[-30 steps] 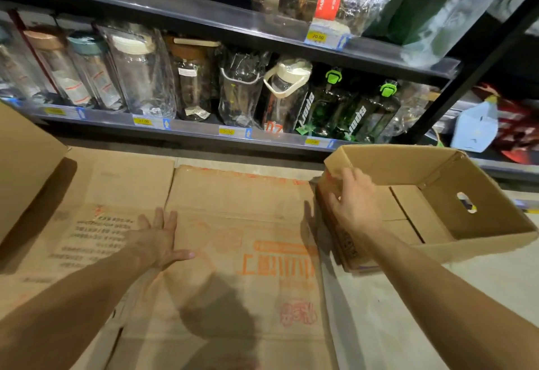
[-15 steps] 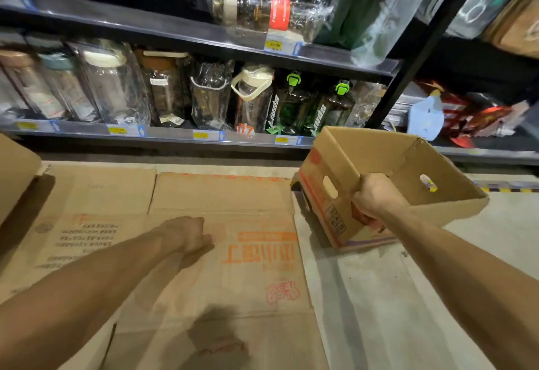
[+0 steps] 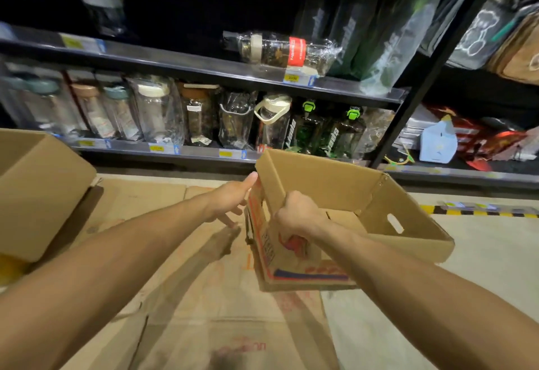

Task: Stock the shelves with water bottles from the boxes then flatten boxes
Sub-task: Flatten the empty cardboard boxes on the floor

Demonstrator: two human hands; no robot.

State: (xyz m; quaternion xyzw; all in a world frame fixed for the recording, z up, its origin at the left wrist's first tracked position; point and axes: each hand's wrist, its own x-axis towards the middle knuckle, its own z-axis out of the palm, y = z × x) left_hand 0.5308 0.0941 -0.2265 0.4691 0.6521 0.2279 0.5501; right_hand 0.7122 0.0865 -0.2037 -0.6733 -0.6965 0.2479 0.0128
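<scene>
An empty open cardboard box (image 3: 344, 186) hangs tilted above the floor in the middle of the head view. My right hand (image 3: 297, 215) grips its near wall, fingers curled over the rim. My left hand (image 3: 230, 197) reaches toward the box's left corner with fingers stretched out; its thumb tip is at the rim there. Flattened boxes (image 3: 204, 296) lie on the floor beneath my arms. Wrapped water bottles (image 3: 157, 110) stand in a row on the lower shelf (image 3: 204, 152). One bottle with a red label (image 3: 285, 52) lies on its side on the shelf above.
Another cardboard box (image 3: 38, 189) stands at the left edge. A black shelf upright (image 3: 420, 89) rises at the right, with a pale blue carton (image 3: 437, 142) and red packets behind it. Yellow-black tape (image 3: 478, 210) marks the floor at the right.
My right hand has lifted the box up and toward me. My left hand left the flattened cardboard and moved right, up to the box's left corner. The view swung upward.
</scene>
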